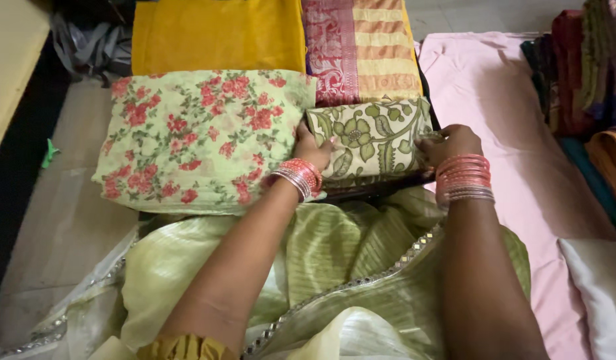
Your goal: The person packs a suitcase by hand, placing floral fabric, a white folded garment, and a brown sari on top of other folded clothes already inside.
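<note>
Both hands grip one folded olive-and-cream floral cloth — the left hand at its left edge, the right hand at its right edge, fingers closed on the fabric. It lies already folded small, just beside a larger folded cloth with red roses; yellow fabric and a striped pink-gold piece lie beyond. A pale green garment covers the lap, a pink sheet spreads rightward — nothing blocks the hands.
</note>
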